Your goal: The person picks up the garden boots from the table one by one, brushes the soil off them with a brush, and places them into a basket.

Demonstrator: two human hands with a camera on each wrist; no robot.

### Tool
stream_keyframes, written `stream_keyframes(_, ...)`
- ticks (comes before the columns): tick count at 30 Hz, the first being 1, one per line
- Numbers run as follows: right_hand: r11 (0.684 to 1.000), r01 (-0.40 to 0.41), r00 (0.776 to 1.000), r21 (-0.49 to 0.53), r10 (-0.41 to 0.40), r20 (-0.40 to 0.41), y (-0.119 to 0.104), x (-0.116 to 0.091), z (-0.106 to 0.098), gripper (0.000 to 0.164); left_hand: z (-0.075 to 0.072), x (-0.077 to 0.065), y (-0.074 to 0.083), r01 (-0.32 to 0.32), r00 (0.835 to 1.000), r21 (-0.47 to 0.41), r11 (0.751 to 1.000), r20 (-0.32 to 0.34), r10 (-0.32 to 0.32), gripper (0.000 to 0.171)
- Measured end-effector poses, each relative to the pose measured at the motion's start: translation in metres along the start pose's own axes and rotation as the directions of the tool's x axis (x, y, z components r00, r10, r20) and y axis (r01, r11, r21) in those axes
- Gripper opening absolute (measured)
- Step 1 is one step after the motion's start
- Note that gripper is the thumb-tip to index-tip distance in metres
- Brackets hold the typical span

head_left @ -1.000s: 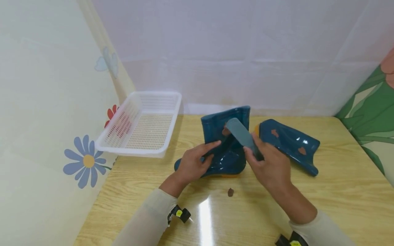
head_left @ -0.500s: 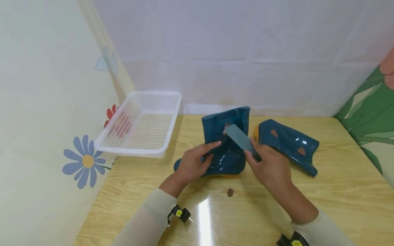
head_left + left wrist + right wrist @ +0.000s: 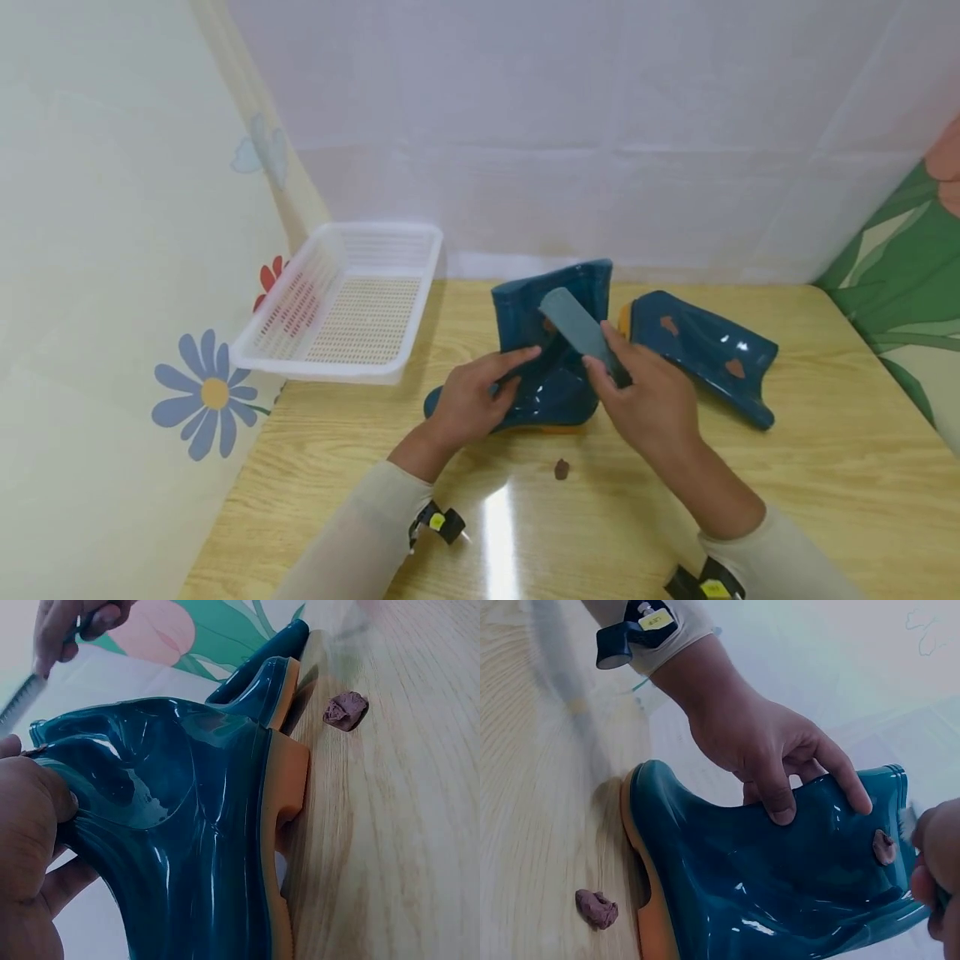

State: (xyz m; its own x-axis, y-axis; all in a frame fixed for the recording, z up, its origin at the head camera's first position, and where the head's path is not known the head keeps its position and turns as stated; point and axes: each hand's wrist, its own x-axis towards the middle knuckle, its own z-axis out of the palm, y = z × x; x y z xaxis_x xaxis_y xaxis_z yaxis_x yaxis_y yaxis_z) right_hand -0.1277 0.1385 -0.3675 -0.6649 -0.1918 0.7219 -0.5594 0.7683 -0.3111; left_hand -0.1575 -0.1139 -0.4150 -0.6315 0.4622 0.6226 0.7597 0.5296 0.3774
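A dark blue-green rain boot (image 3: 558,402) with an orange sole stands upright on the table. My left hand (image 3: 471,402) grips its shaft, thumb on one side and fingers on the other. In my right hand (image 3: 654,404) is a brush (image 3: 576,323) with a grey-blue back, its head over the shaft near the top. Pale bristles show in the right wrist view, close beside a brown mud patch (image 3: 883,847) on the boot. To the right, the other rain boot (image 3: 697,354) lies on its side with two brown patches on it.
A brown clump of mud (image 3: 562,469) lies on the wooden table (image 3: 337,467) in front of the upright boot. At the back left stands a white perforated plastic basket (image 3: 322,369). A pale cloth wall (image 3: 510,150) closes off the back.
The brush dipped down over the mud patch, then came back up and slightly left, the right hand moving with it. My left hand and the boot have hardly moved.
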Motion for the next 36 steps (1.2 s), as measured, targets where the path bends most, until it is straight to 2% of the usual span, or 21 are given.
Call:
stream_keyframes(5,0.995,-0.075,0.992,-0.064,0.081,0.098,-0.001,-0.001,-0.002,0.051,0.001,-0.001,0.001,0.005,1.0,-0.012,1.0,0.006,-0.005,0.056)
stream_keyframes(9,0.989,-0.115,0.983,-0.091,0.126,0.136,0.005,-0.006,-0.005,0.051,0.001,-0.001,0.002,0.01,1.0,-0.025,1.0,0.006,-0.01,0.057)
stream_keyframes(13,0.989,-0.132,0.984,-0.07,0.14,0.115,0.009,-0.01,-0.008,0.051,0.0,0.0,0.002,0.009,1.0,-0.026,1.0,0.002,-0.008,0.056)
stream_keyframes(18,0.99,-0.135,0.991,0.026,0.134,0.023,0.008,-0.008,-0.01,0.049,0.0,0.0,0.002,0.005,1.0,-0.024,1.0,-0.002,-0.006,0.056)
stream_keyframes(21,0.991,-0.128,0.992,0.034,0.127,0.021,0.003,-0.002,-0.009,0.05,0.0,0.0,0.002,0.012,1.0,-0.021,1.0,0.004,-0.012,0.056)
stream_keyframes(29,0.993,-0.097,0.986,-0.061,0.104,0.13,0.0,0.004,-0.006,0.05,0.001,-0.003,0.001,0.02,1.0,-0.01,1.0,0.02,-0.02,0.056)
stream_keyframes(36,0.983,-0.163,0.961,-0.082,0.177,0.213,0.004,-0.002,-0.013,0.05,0.0,-0.001,0.002,0.025,1.0,-0.033,0.999,0.014,-0.025,0.057)
